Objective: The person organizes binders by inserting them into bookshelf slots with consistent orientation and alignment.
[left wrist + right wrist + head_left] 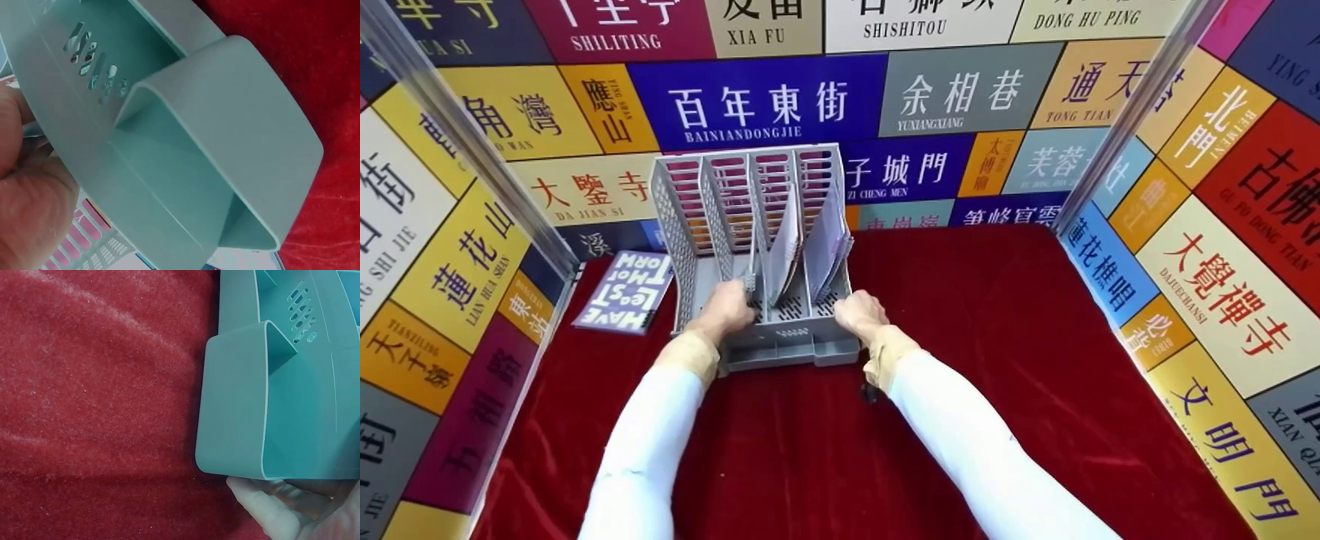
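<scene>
A grey plastic file organizer (769, 354) with upright slots stands on the red cloth, its small front compartments facing me. My left hand (727, 306) reaches over its low front wall and grips it near a divider, with some fingertips hidden. In the left wrist view, that hand (36, 211) shows behind the front wall. At the right front corner, my right hand (861, 311) holds the organizer's side. The right wrist view shows fingers (270, 509) against the end of a front compartment (233, 405). Thin papers or booklets (826, 240) lean in the right-hand slots.
A purple booklet with white lettering (626, 292) lies flat left of the organizer. Red velvet cloth (960, 315) covers the table. Panels with printed place names (757, 97) enclose the back and sides, with clear corner posts (1140, 112) between them.
</scene>
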A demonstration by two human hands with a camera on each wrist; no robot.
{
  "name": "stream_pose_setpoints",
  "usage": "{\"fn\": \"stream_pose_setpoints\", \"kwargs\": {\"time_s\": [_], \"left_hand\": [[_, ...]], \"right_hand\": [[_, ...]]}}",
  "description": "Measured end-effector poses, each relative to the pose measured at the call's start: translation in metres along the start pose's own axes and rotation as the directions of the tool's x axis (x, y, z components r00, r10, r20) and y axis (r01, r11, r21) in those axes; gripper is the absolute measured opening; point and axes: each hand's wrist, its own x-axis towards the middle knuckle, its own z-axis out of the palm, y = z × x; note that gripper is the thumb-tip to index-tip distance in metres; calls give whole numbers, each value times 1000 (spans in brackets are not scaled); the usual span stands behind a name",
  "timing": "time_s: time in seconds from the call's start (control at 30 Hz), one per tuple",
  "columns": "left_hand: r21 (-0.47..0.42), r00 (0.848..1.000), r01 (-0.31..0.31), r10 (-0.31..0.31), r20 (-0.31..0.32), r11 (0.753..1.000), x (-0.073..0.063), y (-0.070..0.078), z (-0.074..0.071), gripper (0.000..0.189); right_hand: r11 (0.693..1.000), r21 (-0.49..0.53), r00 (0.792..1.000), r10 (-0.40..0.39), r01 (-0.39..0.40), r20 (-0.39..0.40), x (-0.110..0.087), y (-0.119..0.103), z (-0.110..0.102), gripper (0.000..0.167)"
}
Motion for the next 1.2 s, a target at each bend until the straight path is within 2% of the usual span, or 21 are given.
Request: {"fn": "stream_pose_setpoints", "kwargs": {"time_s": [0.13,0.27,0.43,0.53,0.73,0.87,1.0,1.2], "left_hand": [[17,996,85,-85,-8,996,-52,68,-54,33],[22,988,122,-119,-103,992,-54,69,-51,35],[73,983,126,-114,-147,989,-50,70,-45,31],[83,982,122,-108,-152,989,-46,72,-42,35],[44,979,152,-144,-146,987,-40,73,-40,45],[35,980,143,-137,-148,989,-37,73,-40,50],[23,980,150,-146,-139,988,-34,72,-41,46],[5,969,199,-196,-151,980,-30,74,-41,38]], "right_hand": [[1000,6,1000,4,-4,-5,-1,0,0,39],[1000,8,1000,7,-7,-9,-2,0,1,37],[1000,8,1000,10,-9,-12,-1,0,1,36],[1000,8,1000,12,-12,-14,0,0,1,36],[1000,17,1000,10,-10,-20,0,0,1,36],[1000,19,1000,1,-1,-29,-2,-1,1,38],[1000,14,999,8,-7,-32,-2,0,1,39],[1000,16,1000,14,-13,-24,-2,2,1,36]]}}
